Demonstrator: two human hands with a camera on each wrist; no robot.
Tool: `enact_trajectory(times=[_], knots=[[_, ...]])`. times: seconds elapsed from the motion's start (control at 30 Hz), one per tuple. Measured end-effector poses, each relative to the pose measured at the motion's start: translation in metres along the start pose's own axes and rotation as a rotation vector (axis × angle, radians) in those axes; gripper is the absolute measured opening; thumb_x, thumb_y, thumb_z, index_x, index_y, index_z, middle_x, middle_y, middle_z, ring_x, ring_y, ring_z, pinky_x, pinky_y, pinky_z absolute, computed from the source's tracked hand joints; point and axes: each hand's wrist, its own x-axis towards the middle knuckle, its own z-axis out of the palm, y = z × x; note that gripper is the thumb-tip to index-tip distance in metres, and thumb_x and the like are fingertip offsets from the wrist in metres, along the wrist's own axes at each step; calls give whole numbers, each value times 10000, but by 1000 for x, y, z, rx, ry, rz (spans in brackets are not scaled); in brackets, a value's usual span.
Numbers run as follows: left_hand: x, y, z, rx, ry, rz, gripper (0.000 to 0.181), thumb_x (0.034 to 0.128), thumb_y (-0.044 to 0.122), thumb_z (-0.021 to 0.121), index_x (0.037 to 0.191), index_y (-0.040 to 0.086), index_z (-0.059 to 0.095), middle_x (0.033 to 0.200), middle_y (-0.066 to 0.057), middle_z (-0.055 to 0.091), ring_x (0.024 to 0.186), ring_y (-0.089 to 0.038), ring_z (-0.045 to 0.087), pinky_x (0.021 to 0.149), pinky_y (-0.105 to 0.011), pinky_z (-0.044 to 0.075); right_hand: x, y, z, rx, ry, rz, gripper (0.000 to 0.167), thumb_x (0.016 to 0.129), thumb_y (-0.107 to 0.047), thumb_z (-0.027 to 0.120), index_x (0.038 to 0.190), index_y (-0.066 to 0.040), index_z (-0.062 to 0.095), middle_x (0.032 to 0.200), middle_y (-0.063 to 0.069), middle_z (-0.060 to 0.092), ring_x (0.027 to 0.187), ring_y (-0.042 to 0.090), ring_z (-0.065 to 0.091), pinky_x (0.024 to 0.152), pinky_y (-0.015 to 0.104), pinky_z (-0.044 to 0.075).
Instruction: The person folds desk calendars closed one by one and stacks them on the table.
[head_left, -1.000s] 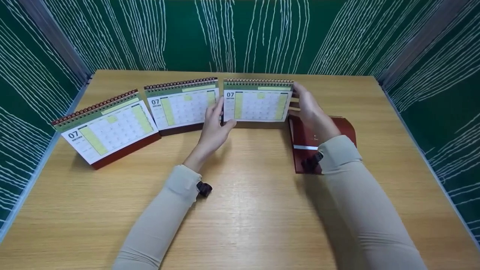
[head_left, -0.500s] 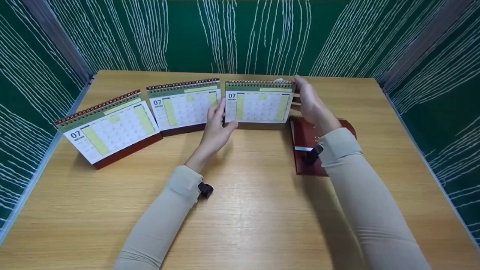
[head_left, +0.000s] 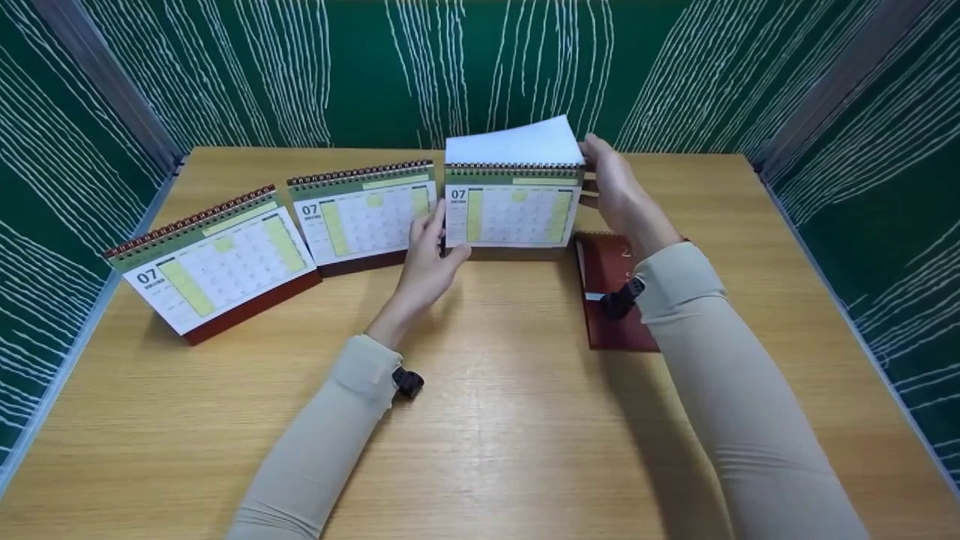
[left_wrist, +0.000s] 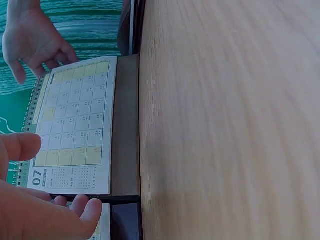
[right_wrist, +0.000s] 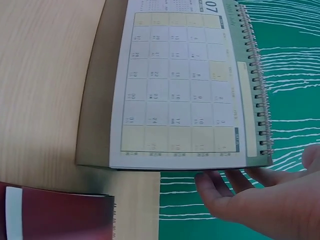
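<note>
A desk calendar (head_left: pixel 517 214) stands upright, its page 07 facing front, with a white sheet (head_left: pixel 517 142) raised behind its top rings. My left hand (head_left: pixel 427 270) rests at its left edge, fingers beside the edge and thumb near the lower corner; in the left wrist view that hand (left_wrist: pixel 45 210) has its thumb over the page. My right hand (head_left: pixel 626 199) is at the right edge, fingers partly hidden behind. The right wrist view shows the hand (right_wrist: pixel 270 197) with bent fingertips at the calendar's (right_wrist: pixel 175 90) side edge.
Two more calendars showing 07 stand to the left, a middle one (head_left: pixel 375 217) and a far-left one (head_left: pixel 217 262) turned at an angle. A dark red calendar (head_left: pixel 604 322) lies under my right wrist. Green panels (head_left: pixel 360 67) line the table's (head_left: pixel 480 420) back and sides.
Behind the calendar's rings, the white sheet has risen into view from a small corner. My right hand has moved slightly up; the left hand stays at the left edge.
</note>
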Motion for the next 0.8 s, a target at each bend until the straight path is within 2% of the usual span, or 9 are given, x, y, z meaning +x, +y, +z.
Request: enact_trajectory(times=[0.27,0.5,0.8], knots=[[0,-2,0,7,-1,23,851,1029,135,641,1719,202,149,1680,-89,219,1459,-240,360,1237,-419,335,-1,-5,0,-14,0,-14,662,1132,-558,192,1647,-171,342,1620,65,370,1496,273,365,1285,430,275],[1,0,-1,4,2,17,858,1017,147,650,1717,197,156,1679,-94,233,1451,-236,365,1236,-406,335,-6,-9,1,-57,-2,-52,663,1131,-567,182,1637,-175,359,1632,68,370,1513,258,350,1287,442,262],[1,0,-2,0,2,1,853,1018,144,649,1717,197,161,1672,-95,240,1444,-238,366,1223,-394,357,-13,-14,1,-70,2,-60,693,1125,-579,166,1687,-187,270,1704,66,303,1557,268,320,1295,434,250]])
